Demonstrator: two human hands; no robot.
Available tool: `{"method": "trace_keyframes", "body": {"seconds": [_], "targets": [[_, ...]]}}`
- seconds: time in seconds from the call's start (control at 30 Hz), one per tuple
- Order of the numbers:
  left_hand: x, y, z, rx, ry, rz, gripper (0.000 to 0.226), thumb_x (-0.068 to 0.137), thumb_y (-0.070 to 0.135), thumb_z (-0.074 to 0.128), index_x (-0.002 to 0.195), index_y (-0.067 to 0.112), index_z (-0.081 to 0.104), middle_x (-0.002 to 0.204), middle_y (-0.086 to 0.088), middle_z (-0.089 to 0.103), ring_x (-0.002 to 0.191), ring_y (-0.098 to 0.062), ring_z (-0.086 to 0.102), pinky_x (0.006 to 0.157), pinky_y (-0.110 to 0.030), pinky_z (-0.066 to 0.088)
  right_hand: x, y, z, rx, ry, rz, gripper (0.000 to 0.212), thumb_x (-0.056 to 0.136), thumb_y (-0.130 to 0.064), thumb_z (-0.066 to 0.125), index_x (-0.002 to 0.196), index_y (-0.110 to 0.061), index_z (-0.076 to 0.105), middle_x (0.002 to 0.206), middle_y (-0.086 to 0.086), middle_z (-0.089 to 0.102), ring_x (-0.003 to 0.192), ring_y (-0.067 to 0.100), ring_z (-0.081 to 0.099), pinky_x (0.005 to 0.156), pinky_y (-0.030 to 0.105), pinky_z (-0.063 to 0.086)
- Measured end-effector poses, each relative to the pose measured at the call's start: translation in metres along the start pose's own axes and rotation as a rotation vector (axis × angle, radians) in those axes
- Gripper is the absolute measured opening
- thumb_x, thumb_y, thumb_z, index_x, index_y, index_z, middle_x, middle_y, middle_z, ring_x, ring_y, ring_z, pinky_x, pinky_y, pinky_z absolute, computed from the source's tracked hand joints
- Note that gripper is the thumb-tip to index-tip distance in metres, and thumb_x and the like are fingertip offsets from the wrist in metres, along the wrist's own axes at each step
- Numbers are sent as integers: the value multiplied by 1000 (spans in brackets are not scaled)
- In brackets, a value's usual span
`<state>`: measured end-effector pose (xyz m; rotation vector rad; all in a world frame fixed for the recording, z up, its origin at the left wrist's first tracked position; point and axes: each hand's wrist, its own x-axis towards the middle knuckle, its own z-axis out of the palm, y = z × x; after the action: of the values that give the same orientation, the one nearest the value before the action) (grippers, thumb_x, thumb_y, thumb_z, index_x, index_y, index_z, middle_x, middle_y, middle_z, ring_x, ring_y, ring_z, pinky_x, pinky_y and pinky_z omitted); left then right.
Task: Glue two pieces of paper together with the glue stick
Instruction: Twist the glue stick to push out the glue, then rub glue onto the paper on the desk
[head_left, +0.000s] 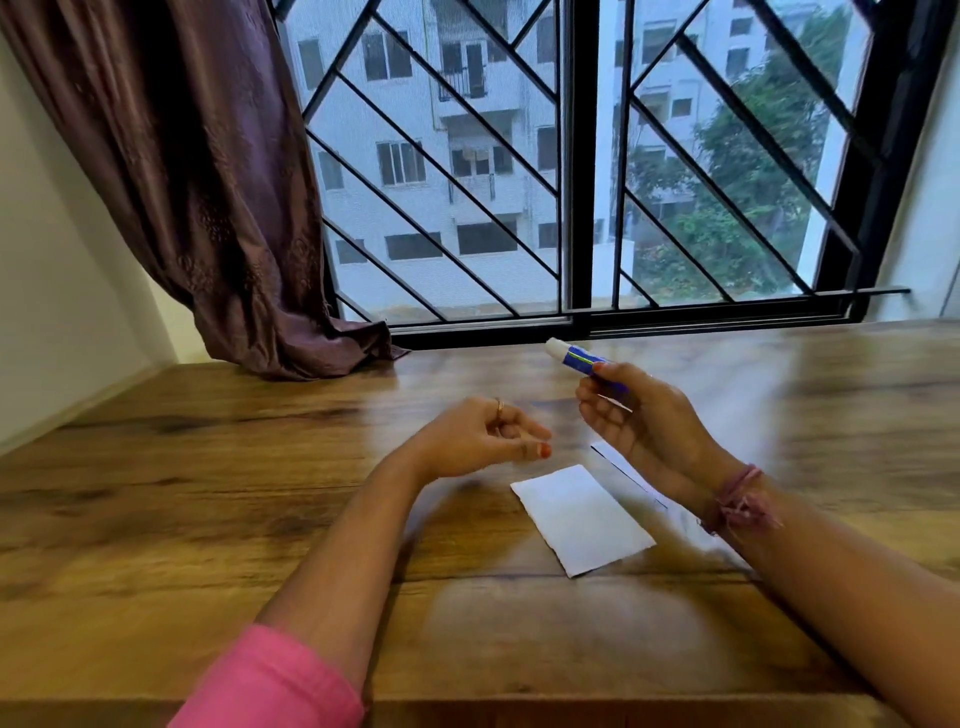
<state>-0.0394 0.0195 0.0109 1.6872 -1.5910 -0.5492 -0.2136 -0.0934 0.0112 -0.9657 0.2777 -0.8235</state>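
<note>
My right hand (639, 415) holds a blue glue stick (576, 359) above the table, its white end pointing up and to the left. My left hand (483, 434) hovers just left of it with fingers loosely curled and nothing in it. A white piece of paper (582, 519) lies flat on the wooden table (208, 493) below both hands. A second white piece of paper (621, 465) lies to its right, mostly hidden under my right wrist and forearm.
A barred window (576, 171) runs along the table's far edge. A brown curtain (218, 197) hangs at the back left and rests on the tabletop. A pale wall closes the left side.
</note>
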Motion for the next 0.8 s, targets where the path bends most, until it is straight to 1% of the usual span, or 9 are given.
{"method": "trace_keyframes", "body": {"seconds": [0.03,0.1,0.17,0.23,0.37,0.47,0.6,0.67,0.8], "targets": [[-5,-2,0,38,-43,-6,28,80,36,74,105,24,70,70,-1,65,71,-7,55,70,-26,45,0,-1,-1,23,11,19,17,87,-13,60,97,-1,68,72,6,68,66,14,68,67,25,58],[-12,-6,2,94,-82,5,33,82,36,71,114,27,67,68,2,52,63,7,51,63,-11,38,1,-2,-3,59,37,50,17,86,-16,60,94,-2,67,65,3,65,58,10,64,62,24,57],[-16,-7,7,182,-80,27,35,85,41,67,119,35,63,68,4,47,57,7,46,54,-7,33,0,-3,-3,91,60,88,18,86,-20,58,88,-4,65,59,1,61,52,9,60,57,23,55],[-16,-6,11,273,-110,5,36,86,49,62,121,43,59,69,5,45,56,2,44,52,-11,33,-1,-2,-2,105,68,124,20,85,-23,57,84,-4,64,57,2,62,51,10,61,55,23,55],[-14,-7,16,347,-147,-25,37,83,55,61,118,44,61,66,4,38,54,-2,39,53,-20,29,-6,1,-2,61,34,153,22,85,-22,55,91,-2,62,61,4,63,55,11,63,58,26,57],[-13,-7,19,346,-105,-1,35,80,55,64,113,41,64,60,6,37,51,-2,40,51,-19,28,-10,0,-1,40,27,139,19,86,-21,54,89,-4,60,60,3,61,54,10,62,60,29,58],[-11,-9,25,362,-22,48,33,77,56,68,103,35,65,56,11,40,49,-1,42,51,-19,30,-20,-6,-4,44,60,144,16,85,-22,55,81,-7,57,56,4,58,50,12,58,66,40,60],[-10,-10,29,372,10,59,36,76,57,69,100,30,64,58,12,44,52,-1,44,53,-21,32,-29,-5,-8,15,66,179,16,84,-24,55,79,-8,56,57,5,59,49,12,58,68,45,60],[-7,-9,34,403,45,47,44,75,61,67,99,25,61,63,13,49,57,1,47,52,-21,30,-45,1,-17,-103,47,203,19,82,-24,55,82,-6,60,61,6,62,53,13,60,80,51,57]]}}
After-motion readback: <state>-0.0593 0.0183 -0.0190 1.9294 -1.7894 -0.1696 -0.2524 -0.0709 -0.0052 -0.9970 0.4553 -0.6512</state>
